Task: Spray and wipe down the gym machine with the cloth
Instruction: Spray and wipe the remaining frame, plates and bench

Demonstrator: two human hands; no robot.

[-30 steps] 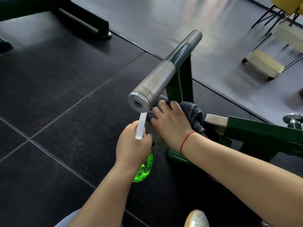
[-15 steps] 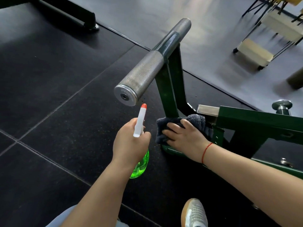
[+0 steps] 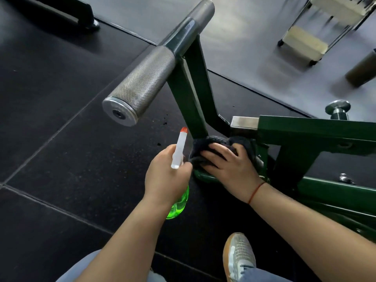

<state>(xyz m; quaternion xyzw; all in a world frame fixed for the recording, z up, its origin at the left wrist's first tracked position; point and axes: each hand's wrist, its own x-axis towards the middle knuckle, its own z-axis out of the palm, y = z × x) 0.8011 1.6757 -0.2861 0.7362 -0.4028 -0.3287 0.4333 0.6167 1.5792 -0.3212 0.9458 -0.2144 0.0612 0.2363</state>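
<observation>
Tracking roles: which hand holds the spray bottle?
The left hand, gripping the green spray bottle; the right hand, with the red wrist string, presses the dark cloth.

The gym machine [image 3: 305,129] is dark green; its handle [image 3: 142,84] is silver with a fine diamond knurl. The cloth [image 3: 203,145] is charcoal grey. The spray bottle [image 3: 179,204] is translucent bright green, its nozzle [image 3: 178,149] white with an orange-red tip. A red string [image 3: 255,192] circles the wrist at lower right. The floor tiles [image 3: 61,159] are black and faintly speckled. The shoe [image 3: 238,253] at the bottom is pale grey with a tan sole.
</observation>
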